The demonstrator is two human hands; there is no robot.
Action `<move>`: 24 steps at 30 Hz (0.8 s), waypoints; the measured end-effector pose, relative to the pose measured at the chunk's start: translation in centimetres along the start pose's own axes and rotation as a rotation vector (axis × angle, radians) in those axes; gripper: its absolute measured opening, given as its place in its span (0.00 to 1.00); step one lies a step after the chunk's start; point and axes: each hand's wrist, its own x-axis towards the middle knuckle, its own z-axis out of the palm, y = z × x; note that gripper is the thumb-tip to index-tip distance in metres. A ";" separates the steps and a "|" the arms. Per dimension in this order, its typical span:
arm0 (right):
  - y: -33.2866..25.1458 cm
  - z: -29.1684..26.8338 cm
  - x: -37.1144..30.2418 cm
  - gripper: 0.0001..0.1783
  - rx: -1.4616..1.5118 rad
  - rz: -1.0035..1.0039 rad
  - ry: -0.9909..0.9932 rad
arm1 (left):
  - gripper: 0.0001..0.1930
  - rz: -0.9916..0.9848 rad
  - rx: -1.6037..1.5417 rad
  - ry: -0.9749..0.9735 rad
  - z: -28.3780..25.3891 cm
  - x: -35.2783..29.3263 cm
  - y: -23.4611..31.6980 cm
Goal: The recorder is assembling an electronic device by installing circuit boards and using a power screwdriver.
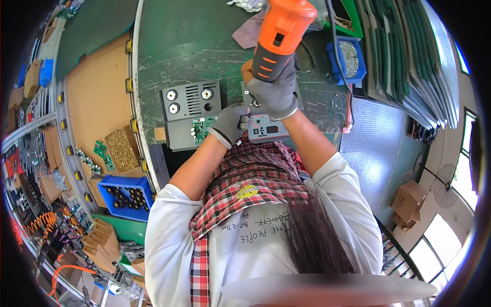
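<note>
My right hand (274, 93), in a grey glove, wraps around an orange and black power drill (286, 30). The drill stands over a grey metal panel (266, 129) with a small dark display and buttons, at the table's front edge. Its tip is hidden behind my hand. My left hand (231, 123), gloved too, has its fingers curled against the left edge of that panel. Just left of it lies a second grey metal panel (193, 100) with vent slots and several round brass-coloured fittings. A green circuit board (203, 128) sits on its lower part.
A blue bin (350, 60) of small metal parts stands at the table's right, beside a black cable (335, 36). Green-grey sheets (404, 56) stand stacked beyond it. Leftward, a roller conveyor (99, 97) carries cardboard, a box of brass parts (121, 150) and a blue crate (124, 197).
</note>
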 end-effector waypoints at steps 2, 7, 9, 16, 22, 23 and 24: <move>-0.4 -0.6 0.1 0.21 0.034 -0.157 0.037 | 0.03 0.023 0.020 0.003 0.1 -0.1 0.0; -2.3 -6.8 -1.2 0.06 -0.007 -0.111 0.282 | 0.04 0.100 0.103 0.059 -0.6 0.4 0.3; -0.9 -10.5 -0.8 0.06 -0.102 -0.146 0.441 | 0.04 0.151 0.135 0.055 0.8 -1.5 0.4; 7.4 -19.2 -2.1 0.09 -0.167 -0.141 0.782 | 0.09 0.742 0.715 0.145 5.3 -3.9 -0.4; 6.6 -19.5 -2.7 0.16 -0.002 -0.138 0.780 | 0.08 0.572 1.079 -0.018 10.0 -0.9 -1.8; 6.1 -19.6 -2.9 0.14 0.007 -0.156 0.802 | 0.10 0.573 1.272 -0.054 11.0 0.0 -1.8; 6.0 -20.2 -3.4 0.14 0.010 -0.156 0.807 | 0.10 0.573 1.278 -0.055 11.8 1.2 -2.2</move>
